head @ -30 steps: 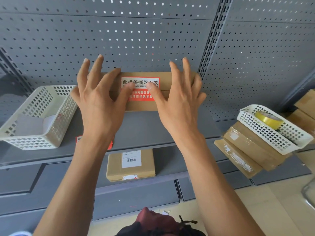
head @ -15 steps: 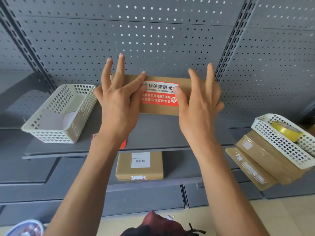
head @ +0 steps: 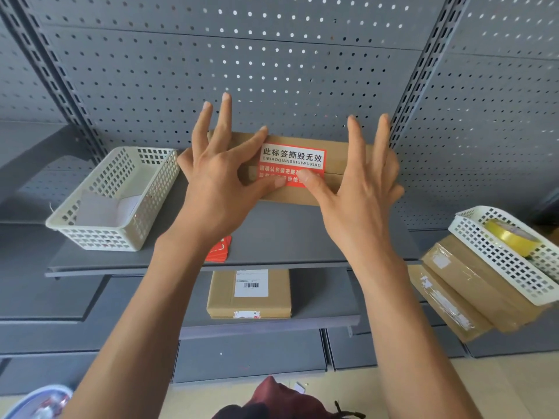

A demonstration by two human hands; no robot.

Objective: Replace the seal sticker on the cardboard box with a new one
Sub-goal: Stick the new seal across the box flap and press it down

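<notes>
On the far left of the shelf (head: pixel 272 237) stands a cream basket (head: pixel 115 204) with some pale paper inside, well apart from the work. Next comes the left hand (head: pixel 217 179): its fingers are spread and straight, the thumb lies flat on the lower left part of the seal sticker (head: pixel 292 167), and the other fingers reach up over the left end of the cardboard box (head: pixel 335 158). This grip is open and presses only; nothing is pinched. Under the left wrist a small stack of red stickers (head: pixel 219 249) lies near the shelf front, partly covered by the arm.

The box stands at the back of the shelf against the perforated panel (head: pixel 272 71), with its long axis going left to right. The sticker sits in the middle of the front face, across the flap seam, between both thumbs. The right hand (head: pixel 360 192) is open in the same way, with the thumb on the lower right part of the sticker and the fingers raised along the right end of the box. Both hands are equally near, so I think either thumb can go on smoothing outward along the seam.

The thumbs hide part of the lower text line, and I cannot tell whether the sticker corners are fully down. Further right, a white basket (head: pixel 508 267) holds a yellow tape roll (head: pixel 511 235) on top of some wrapped parcels (head: pixel 465 294).
</notes>
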